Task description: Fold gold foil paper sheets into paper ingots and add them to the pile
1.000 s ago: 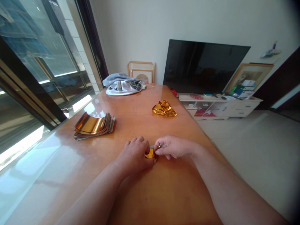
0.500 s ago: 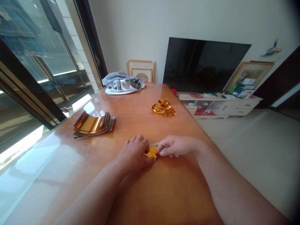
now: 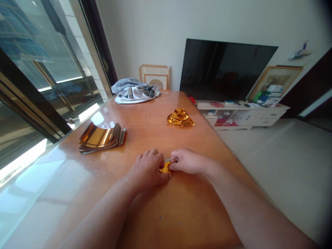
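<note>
Tabletop (image 3: 181, 207) gleams; gold foil (image 3: 164, 168) sits between left grip (image 3: 149, 168) and right grip (image 3: 187, 162).

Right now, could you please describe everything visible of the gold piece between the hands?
The gold piece looks like shiny foil, creased, with a pale strip along its far edge. It seems to rest on the table; the left hand holds its left side, the right hand its right. Much of it is hidden.
</note>
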